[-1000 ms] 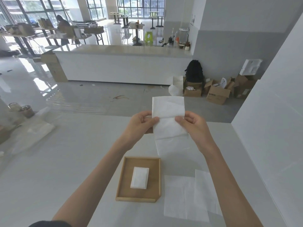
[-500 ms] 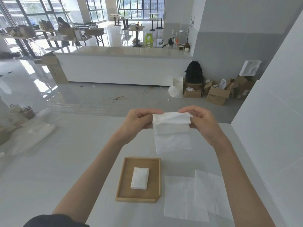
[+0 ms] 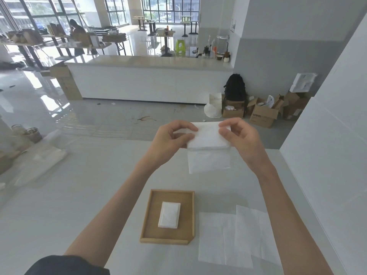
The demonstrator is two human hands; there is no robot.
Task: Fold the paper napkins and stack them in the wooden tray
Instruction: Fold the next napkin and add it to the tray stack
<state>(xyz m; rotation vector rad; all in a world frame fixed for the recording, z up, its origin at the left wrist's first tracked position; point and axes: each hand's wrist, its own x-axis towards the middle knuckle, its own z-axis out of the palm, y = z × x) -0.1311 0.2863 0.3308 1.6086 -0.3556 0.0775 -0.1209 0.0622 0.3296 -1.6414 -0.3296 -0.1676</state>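
Napkin (image 3: 208,140) folded further, left hand (image 3: 170,144) and right hand (image 3: 242,140) pinching it, white table (image 3: 89,195), glazed hall (image 3: 103,116)

held napkin (image 3: 208,139): both side edges disappear under the fingers of the left grip (image 3: 168,141) and the right grip (image 3: 242,141).
stack in tray: the folded napkin (image 3: 169,215) covers the middle of the wooden tray (image 3: 164,241) floor; its layer count cannot be told.
flat napkins (image 3: 218,235): they overlap, hiding part of one; the right forearm (image 3: 288,215) covers their far right side.
forearms: both are cut off by the lower edge, the left at its dark sleeve (image 3: 67,265).
tabletop (image 3: 79,195): runs past the left and lower edges.
person (image 3: 76,31): upper left, small, half hidden behind shelving.
counter items (image 3: 216,52): too small to identify.
cardboard box (image 3: 262,115): print unreadable.
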